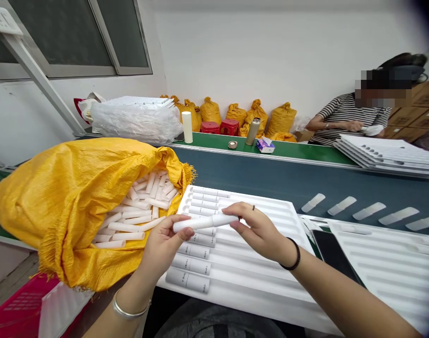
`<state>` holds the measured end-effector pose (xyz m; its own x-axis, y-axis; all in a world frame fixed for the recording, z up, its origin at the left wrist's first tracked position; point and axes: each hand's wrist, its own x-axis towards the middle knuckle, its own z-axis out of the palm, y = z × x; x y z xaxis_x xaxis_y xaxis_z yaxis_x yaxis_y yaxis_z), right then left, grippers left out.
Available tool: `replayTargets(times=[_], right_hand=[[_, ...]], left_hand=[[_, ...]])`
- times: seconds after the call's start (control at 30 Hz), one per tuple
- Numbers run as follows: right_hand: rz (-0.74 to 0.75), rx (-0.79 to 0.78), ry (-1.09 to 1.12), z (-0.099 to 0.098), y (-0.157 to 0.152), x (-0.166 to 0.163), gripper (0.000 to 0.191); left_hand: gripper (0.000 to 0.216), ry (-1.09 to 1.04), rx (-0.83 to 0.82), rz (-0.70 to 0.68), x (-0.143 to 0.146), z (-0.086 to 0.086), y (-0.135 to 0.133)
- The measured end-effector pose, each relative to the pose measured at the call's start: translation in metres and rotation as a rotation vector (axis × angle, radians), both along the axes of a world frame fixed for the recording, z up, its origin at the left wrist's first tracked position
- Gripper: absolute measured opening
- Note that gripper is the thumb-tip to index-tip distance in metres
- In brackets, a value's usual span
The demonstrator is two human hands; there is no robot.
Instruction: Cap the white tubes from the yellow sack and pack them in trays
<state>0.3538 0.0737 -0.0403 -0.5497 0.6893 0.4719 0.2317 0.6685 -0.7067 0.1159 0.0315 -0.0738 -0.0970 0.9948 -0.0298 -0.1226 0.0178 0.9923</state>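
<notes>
Tube (204,222), white, held level between both hands: left hand (164,244) pinches one end, right hand (257,227) grips the other w/ fingertips. Just below them sits a white tray (267,281), tubes filling its left slots. Yellow sack (59,202) of tubes lies left of the left hand.

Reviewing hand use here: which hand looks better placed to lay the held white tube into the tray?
Probably the right hand: it holds the white tube by the end lying over the tray. The left hand grips the end nearer the yellow sack.
</notes>
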Motion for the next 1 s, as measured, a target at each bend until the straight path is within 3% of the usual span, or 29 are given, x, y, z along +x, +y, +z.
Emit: replayTargets(times=[0.07,0.17,0.27,0.37,0.47,0.6,0.73,0.8,0.9,1.0], right_hand=[[0.053,0.143,-0.076,0.005,-0.001,0.008,0.031],[0.022,0.103,-0.122,0.005,-0.003,0.012,0.029],[-0.061,-0.109,-0.103,-0.002,-0.005,0.010,0.025],[-0.035,-0.418,-0.013,-0.007,-0.007,0.004,0.029],[-0.011,-0.557,0.034,-0.004,-0.012,0.001,0.030],[-0.064,-0.396,-0.036,0.003,-0.027,0.002,0.028],[-0.044,-0.133,-0.380,-0.003,-0.027,0.008,0.024],[-0.203,-0.064,-0.597,-0.008,-0.009,0.020,0.019],[-0.721,-0.121,-0.748,-0.015,0.035,0.063,0.022],[-1.054,-0.247,-0.787,-0.021,0.074,0.123,0.031]], left_hand=[[0.034,0.212,0.003,-0.135,-0.001,0.005,-0.005],[0.032,0.478,0.152,-0.237,0.001,0.013,-0.013],[0.030,0.736,0.461,-0.172,0.004,0.017,-0.017],[0.035,0.900,0.749,-0.095,0.009,0.016,-0.017],[0.038,0.952,0.870,-0.050,0.014,0.014,-0.017],[0.040,0.933,0.869,-0.058,0.023,0.010,-0.024],[0.049,1.008,0.856,-0.273,0.021,-0.001,-0.018],[0.057,1.112,0.775,-0.306,0.006,-0.008,0.000],[0.052,1.293,0.521,-0.054,-0.037,-0.020,0.044],[0.037,1.443,0.318,0.069,-0.086,-0.032,0.083]])
